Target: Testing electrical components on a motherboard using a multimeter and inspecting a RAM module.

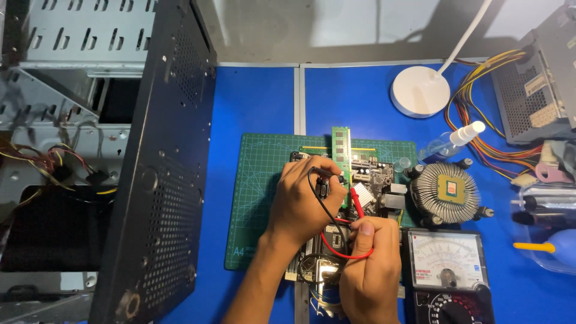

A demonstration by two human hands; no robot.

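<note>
The person is leaning over a motherboard (375,180) that is lying on a green cutting mat (264,180) on the blue table (258,102). The left hand (306,195) is resting on the board, its fingers curled together and pinching a black probe (329,174) whose tip is pointing toward three o'clock, at the foot of a green memory stick (341,150). That stick is standing in its slot and running toward twelve o'clock. The right hand (369,264), at about five o'clock from the left, is gripping a red probe (359,204) between thumb and fingers; the probe is angling up toward eleven o'clock, with its tip just beside the small silver heatsink (363,193) on the board. A black lead (321,204) and a red lead (342,251) are looping between the two hands.

At four o'clock from the board, an analogue multimeter (447,270) is sitting face up. Directly above the meter, a round finned cooler (447,192) with a processor chip on top is lying near the mat's right edge. A white lamp base (420,91) is standing at one o'clock, with a small spray bottle (453,143) below it. An open black computer case (162,162) is filling the nine o'clock side.
</note>
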